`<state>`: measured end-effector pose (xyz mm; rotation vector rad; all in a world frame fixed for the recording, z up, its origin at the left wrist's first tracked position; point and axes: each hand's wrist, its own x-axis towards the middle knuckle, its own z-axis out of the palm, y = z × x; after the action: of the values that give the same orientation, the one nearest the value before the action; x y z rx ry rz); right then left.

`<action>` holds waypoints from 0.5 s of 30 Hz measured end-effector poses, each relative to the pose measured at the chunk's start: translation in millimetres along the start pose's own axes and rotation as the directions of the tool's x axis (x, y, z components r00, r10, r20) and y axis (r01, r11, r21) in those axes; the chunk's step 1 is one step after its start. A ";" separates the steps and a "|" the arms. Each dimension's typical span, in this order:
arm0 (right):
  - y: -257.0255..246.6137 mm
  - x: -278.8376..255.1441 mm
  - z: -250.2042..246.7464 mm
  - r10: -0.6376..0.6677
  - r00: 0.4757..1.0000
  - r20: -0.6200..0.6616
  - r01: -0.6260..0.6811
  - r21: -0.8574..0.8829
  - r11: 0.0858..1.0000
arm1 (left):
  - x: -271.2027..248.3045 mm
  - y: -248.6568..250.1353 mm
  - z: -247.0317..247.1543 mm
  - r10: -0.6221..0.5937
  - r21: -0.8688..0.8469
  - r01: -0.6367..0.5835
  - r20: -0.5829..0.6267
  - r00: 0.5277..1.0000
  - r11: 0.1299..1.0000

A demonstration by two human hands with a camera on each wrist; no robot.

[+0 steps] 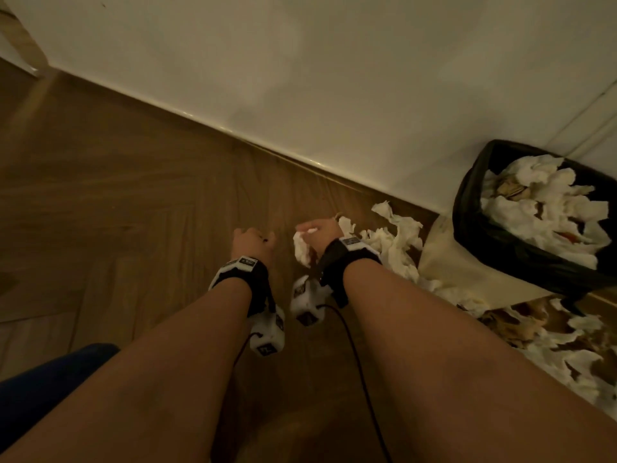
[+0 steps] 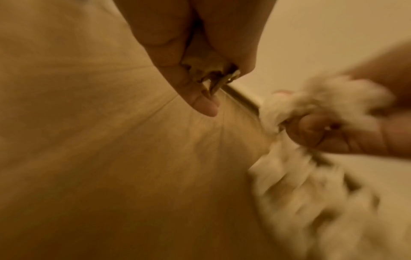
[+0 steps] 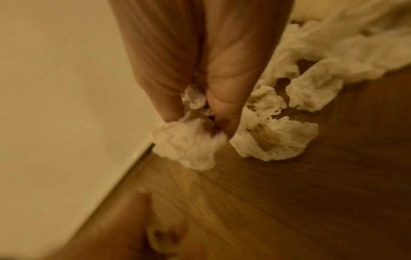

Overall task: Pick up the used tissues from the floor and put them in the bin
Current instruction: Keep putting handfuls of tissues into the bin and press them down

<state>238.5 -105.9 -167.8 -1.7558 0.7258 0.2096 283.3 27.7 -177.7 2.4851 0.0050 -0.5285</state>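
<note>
Here the right hand (image 1: 319, 230) pinches a crumpled tissue (image 1: 302, 248) in curled fingers (image 3: 224, 109); the left hand (image 1: 252, 240) clutches a brownish scrap (image 2: 206, 70). The bin (image 1: 474, 225) stands right of those fingers, beyond the floor tissues (image 1: 397, 242), nearer the right hand.

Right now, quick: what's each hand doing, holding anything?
Left hand: fingers pinch a small crumpled, brownish scrap.
Right hand: grips a crumpled white tissue, with loose tissues on the floor beside it.
</note>
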 end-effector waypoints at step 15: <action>-105.6 -121.9 -135.4 -0.033 0.999 -0.034 0.047 0.615 0.787 | -69.4 151.0 -62.3 0.107 -0.443 -0.110 -0.033 0.994 0.890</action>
<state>171.8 -171.6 20.8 -1.1389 0.6731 -0.0787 260.7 -54.4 -22.0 2.0247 -0.0096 -0.4154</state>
